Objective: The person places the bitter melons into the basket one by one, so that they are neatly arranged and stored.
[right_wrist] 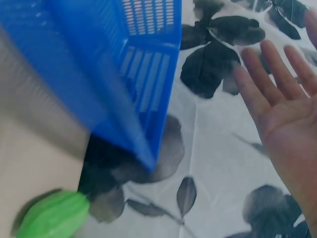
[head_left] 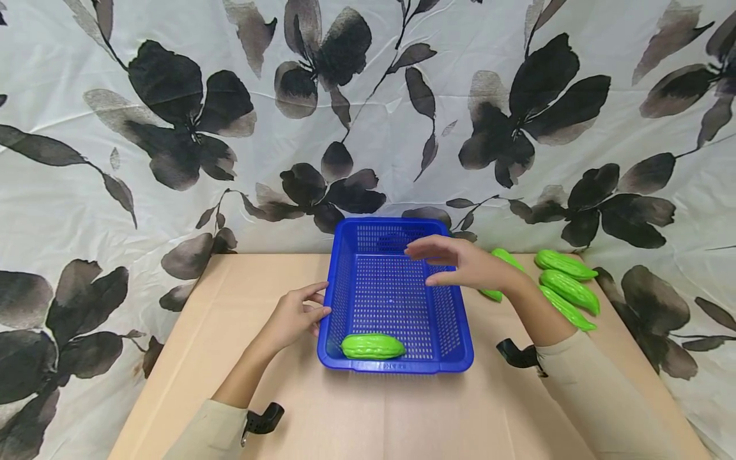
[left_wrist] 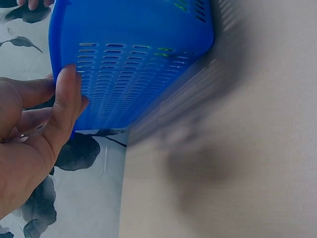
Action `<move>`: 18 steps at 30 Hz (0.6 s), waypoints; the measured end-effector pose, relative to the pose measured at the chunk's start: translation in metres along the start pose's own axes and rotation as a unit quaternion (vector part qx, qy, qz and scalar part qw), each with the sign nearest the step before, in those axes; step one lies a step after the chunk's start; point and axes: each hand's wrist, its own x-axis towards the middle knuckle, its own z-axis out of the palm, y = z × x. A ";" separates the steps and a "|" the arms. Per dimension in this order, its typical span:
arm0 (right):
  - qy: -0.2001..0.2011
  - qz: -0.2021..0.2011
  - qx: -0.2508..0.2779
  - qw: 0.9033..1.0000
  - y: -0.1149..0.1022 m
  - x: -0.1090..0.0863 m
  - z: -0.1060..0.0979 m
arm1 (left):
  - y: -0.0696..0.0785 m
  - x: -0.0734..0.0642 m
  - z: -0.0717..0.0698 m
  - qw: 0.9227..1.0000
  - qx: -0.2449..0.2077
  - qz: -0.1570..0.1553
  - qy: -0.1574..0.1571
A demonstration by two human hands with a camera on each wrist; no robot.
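Observation:
A blue plastic basket with slotted walls stands on the table, one green bitter melon lying crosswise at its near end. At the basket's left side, my left hand pinches the rim lightly; the left wrist view shows fingertips against the outer wall just under the rim. My right hand hovers over the basket's right side, fingers spread and holding nothing, its palm bare in the right wrist view. Beyond that hand lie more bitter melons, some partly hidden by the wrist.
The pale wooden table meets a floral cloth backdrop right behind the basket. Another bitter melon lies on the table beside the basket's right wall. Black wrist cameras sit at both sleeves.

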 end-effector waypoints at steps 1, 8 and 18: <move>0.014 -0.001 0.000 1.000 0.002 -0.005 -0.001 | 0.000 0.000 0.000 1.000 0.000 0.000 0.001; 0.112 0.024 -0.022 0.993 0.022 -0.038 -0.012 | -0.001 -0.001 0.000 1.000 -0.003 0.005 0.000; 0.235 0.091 -0.040 0.967 0.068 -0.063 -0.017 | -0.003 -0.002 0.000 1.000 -0.004 0.014 0.000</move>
